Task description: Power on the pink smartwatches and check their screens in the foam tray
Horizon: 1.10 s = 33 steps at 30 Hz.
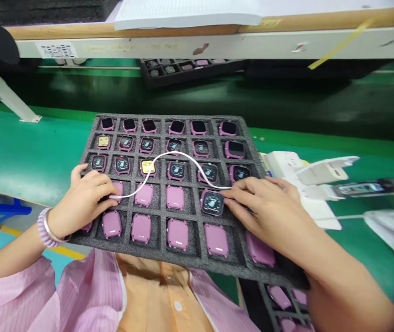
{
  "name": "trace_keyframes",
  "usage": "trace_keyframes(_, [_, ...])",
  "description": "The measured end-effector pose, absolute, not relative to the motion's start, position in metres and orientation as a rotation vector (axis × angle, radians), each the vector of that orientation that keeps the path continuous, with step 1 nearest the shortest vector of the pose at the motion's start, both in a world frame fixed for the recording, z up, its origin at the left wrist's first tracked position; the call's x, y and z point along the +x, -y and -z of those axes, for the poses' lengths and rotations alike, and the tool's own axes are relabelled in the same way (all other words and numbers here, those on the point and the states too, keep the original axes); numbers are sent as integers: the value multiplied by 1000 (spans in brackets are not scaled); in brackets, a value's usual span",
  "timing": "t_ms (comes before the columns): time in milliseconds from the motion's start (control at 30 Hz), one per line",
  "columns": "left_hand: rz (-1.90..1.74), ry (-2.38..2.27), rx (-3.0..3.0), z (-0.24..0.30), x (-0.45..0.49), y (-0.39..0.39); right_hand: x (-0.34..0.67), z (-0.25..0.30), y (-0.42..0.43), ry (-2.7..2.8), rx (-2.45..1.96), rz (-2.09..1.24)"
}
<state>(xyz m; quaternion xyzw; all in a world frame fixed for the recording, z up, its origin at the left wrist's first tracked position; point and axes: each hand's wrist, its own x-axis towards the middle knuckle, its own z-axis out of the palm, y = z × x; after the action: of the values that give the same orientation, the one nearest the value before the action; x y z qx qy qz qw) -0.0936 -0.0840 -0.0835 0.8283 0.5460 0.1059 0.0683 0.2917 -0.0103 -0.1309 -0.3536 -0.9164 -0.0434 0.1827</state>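
Far left of the frame first: a beaded bracelet (46, 228) is worn on the wrist, and the left hand (86, 200) is parked on the lower-left part of the foam tray (183, 117). Its fingers (105, 184) are curled in tight, and one end of a white cable (176, 154) is pinched between them, right above a face-down pink watch (118, 188) that's half hidden by the hand.

From there the cable is looped up over the middle of the tray and back down toward the right.

Just right of centre, a lit watch (212, 202) is seated face up in the fourth row, with pink backs all around it. It's touched on its right edge by the right hand (269, 210), whose fingers (243, 193) are stretched out nearly flat and kept together, not closed around anything. The cable's other end is lost under those fingertips, so whether it's gripped can't be told.

Further right, a white power strip (283, 162) is set beside the tray. A second tray (183, 76) is seen at upper centre, and another tray (287, 299) is partly covered at lower right.
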Motion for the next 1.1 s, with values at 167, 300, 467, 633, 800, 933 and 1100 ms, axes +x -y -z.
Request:
trace_keyframes(167, [-165, -1588, 2814, 80, -90, 77, 285, 125, 13, 2592, -1015, 187])
trace_keyframes(300, [-275, -1607, 2553, 76, -101, 57, 283, 125, 12, 2582, -1010, 189])
trace_keyframes(467, [-285, -1594, 2043, 76, -117, 37, 282, 127, 11, 2576, -1025, 186])
trace_keyframes(633, [-109, -1578, 2076, 78, -110, 39, 281, 127, 10, 2592, -1066, 168])
trace_keyframes(800, [-40, -1544, 2042, 73, -108, 39, 277, 124, 10, 2614, -1076, 279])
trace_keyframes(933, [12, -1541, 2052, 73, -108, 38, 273, 110, 16, 2470, -1137, 493])
trace_keyframes(1100, [17, -1540, 2056, 75, -104, 37, 254, 96, 26, 2438, -988, 306])
